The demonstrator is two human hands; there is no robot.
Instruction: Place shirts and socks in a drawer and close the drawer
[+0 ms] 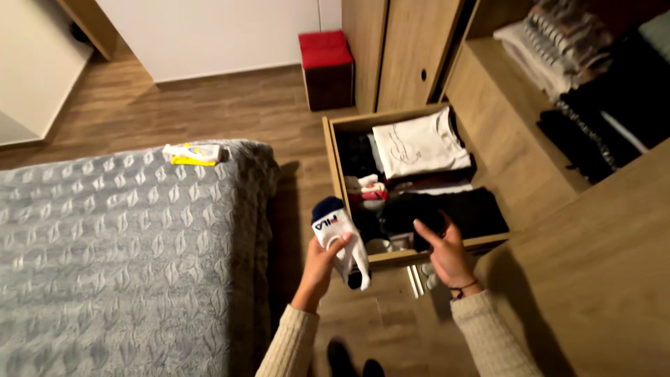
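Observation:
My left hand (pixel 319 269) holds a white sock with a dark blue cuff and toe (pixel 339 237), lifted beside the front left corner of an open wooden drawer (pixel 333 162). My right hand (pixel 444 250) reaches into the drawer's front part, fingers apart, touching dark folded clothes (pixel 460 211). A folded white shirt (pixel 417 145) lies at the back of the drawer. Rolled red and white socks (pixel 368 189) sit near the drawer's left side.
A bed with a grey quilted cover (pixel 118 251) fills the left. A small yellow and white item (pixel 192 153) lies on its far edge. A red-topped stool (pixel 326 68) stands by the wardrobe. Shelves with folded clothes (pixel 579 77) are at the right.

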